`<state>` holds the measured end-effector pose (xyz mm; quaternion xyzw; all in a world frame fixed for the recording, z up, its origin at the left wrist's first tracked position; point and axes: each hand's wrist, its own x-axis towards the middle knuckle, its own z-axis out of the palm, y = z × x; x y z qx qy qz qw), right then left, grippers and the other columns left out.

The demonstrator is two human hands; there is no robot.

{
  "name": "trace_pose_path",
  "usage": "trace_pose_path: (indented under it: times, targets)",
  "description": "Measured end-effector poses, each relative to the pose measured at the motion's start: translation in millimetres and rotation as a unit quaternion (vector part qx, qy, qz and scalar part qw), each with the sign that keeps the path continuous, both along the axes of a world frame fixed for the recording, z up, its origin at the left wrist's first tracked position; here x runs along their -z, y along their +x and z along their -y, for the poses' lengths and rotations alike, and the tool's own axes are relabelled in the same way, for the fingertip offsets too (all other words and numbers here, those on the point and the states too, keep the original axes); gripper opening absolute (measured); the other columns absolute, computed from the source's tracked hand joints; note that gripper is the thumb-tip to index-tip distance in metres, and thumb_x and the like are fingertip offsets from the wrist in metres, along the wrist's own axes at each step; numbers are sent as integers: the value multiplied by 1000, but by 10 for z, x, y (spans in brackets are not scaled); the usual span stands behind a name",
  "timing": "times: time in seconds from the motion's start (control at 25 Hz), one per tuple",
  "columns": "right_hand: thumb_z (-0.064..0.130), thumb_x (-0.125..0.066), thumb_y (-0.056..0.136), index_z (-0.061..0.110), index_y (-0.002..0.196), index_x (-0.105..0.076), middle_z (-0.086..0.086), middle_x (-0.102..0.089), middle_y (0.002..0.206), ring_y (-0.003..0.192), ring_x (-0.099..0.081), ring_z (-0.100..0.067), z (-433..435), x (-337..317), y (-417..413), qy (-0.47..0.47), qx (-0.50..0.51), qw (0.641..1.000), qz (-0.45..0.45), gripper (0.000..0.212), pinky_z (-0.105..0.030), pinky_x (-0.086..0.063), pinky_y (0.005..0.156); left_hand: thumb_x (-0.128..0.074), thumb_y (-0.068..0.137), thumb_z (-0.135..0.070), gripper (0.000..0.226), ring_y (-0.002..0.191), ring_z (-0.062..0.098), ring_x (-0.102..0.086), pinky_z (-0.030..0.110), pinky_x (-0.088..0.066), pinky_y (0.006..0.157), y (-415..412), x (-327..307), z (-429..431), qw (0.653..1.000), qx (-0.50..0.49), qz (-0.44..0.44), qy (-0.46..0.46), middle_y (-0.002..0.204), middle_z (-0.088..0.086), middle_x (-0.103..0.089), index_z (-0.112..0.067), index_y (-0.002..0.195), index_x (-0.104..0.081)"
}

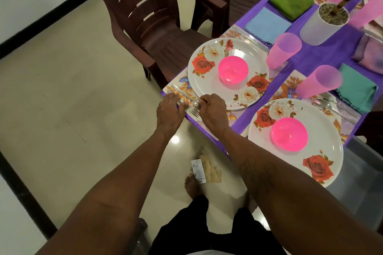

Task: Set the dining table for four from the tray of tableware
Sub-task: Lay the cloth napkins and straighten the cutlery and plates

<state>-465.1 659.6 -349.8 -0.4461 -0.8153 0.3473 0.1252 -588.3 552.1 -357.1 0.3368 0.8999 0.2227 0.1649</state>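
Pinching a spoon [196,103] mid-frame, the right hand [212,111] curls its fingers; the left hand [169,111] presses flat fingers on the fork [194,111].

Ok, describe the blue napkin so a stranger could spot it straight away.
Find the white plant pot on the purple table. Left of it, between the green napkin and a flowered plate, lies the blue napkin. It is the only pale blue cloth, flat with a scalloped edge.
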Motion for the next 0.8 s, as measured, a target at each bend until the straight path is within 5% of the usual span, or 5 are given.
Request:
trace_pose_path:
  times: [0.12,0.32,0.48,0.8]
  targets:
    - [21,-58,101,10,100,-75,-4,-72,93,83,-62,-13,-47,-56,138,-2,49,998,-26,21,-17,-41,70,-60,102,-43,54,126,30,-62,44,-52,102,-44,-37,-7,1000,-8,8,10,145,12,-60,-10,144,-56]
    - [18,-61,98,11,102,-76,-3,-75,95,86,-62,-12,-89,-123,357,17,64,997,-51,17,-23,-48,76,-62,102,-38,47,120,28,-66,42,-59,93,-9,-130,-12,999,-15,8,28,137,10,-65,-11,139,-58]
    - [19,-62,97,12,101,-77,-3,-76,97,85,-61,-11,-65,-191,468,29,70,996,-56,17,-20,-48,76,-65,100,-32,45,125,30,-63,46,-57,97,137,-211,64,1000,-14,-2,24,142,12,-62,-10,139,-60]
    - [37,-70,92,17,115,-76,0,-75,105,89,-66,-14,90,-445,798,51,36,998,-34,31,-36,-59,82,-67,99,-31,45,129,30,-59,44,-51,104,625,-604,184,997,72,-36,-21,143,12,-61,-7,137,-62]
